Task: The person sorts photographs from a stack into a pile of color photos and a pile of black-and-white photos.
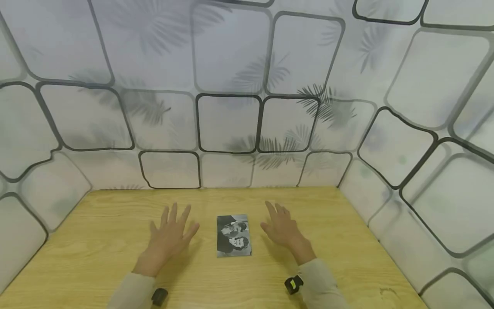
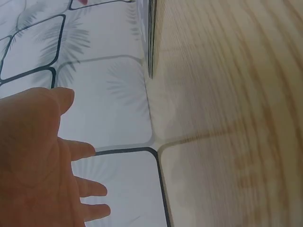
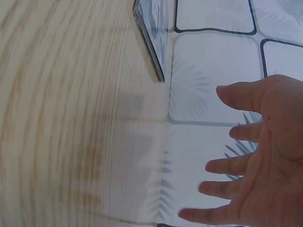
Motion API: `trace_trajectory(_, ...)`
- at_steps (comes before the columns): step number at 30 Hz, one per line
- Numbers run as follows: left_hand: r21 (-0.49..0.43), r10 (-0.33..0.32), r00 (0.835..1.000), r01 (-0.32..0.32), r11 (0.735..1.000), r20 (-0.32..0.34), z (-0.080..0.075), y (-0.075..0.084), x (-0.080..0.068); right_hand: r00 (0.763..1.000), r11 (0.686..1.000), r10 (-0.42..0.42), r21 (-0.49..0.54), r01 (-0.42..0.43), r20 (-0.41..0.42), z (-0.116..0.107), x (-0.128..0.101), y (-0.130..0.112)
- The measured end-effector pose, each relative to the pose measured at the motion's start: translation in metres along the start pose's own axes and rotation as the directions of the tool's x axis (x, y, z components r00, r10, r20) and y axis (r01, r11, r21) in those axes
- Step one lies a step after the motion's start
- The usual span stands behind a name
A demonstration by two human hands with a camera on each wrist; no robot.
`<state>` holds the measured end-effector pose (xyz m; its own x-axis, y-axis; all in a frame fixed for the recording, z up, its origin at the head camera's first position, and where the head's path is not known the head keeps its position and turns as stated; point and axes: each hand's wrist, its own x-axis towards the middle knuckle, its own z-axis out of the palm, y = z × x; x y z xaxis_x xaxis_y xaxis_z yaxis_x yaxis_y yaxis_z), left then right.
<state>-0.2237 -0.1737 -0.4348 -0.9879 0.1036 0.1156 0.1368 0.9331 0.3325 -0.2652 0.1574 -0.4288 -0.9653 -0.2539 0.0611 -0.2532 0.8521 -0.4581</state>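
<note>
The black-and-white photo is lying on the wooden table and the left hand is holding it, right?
Not quite. The black-and-white photo does lie on the wooden table, but the left hand is not holding it. The head view shows that hand open beside it, fingers spread, apart from it, with the right hand open on its other side.

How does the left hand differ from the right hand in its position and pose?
The left hand is left of the photo with its fingers spread wide; the right hand is right of it with its fingers closer together. The left hand sits a little nearer the person than the right. Both are open, palm down over the wooden table, holding nothing.
</note>
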Motion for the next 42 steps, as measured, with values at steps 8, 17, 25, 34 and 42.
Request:
trace_trajectory(8,-0.108,0.082,0.997,-0.081,0.991,0.001,0.005,0.003,0.005,0.999,0.975,-0.022,0.221,0.030,-0.037,0.008,0.008,-0.001)
trace_trajectory(17,-0.354,0.081,0.996,-0.083,0.931,-0.022,0.010,0.015,0.016,0.999,0.929,0.053,0.367,-0.045,-0.013,0.021,0.020,-0.006)
trace_trajectory(25,-0.460,0.066,0.997,-0.072,0.885,-0.028,0.020,0.026,0.023,0.996,0.927,0.085,0.365,-0.083,0.010,0.029,0.028,-0.013)
trace_trajectory(34,-0.533,0.061,0.998,-0.059,0.844,-0.015,0.030,0.042,0.026,0.994,0.929,0.112,0.356,-0.105,0.001,0.036,0.026,-0.014)
trace_trajectory(42,-0.543,0.062,0.998,-0.063,0.838,-0.020,0.036,0.046,0.024,0.994,0.905,0.103,0.414,-0.102,0.020,0.042,0.024,-0.016)
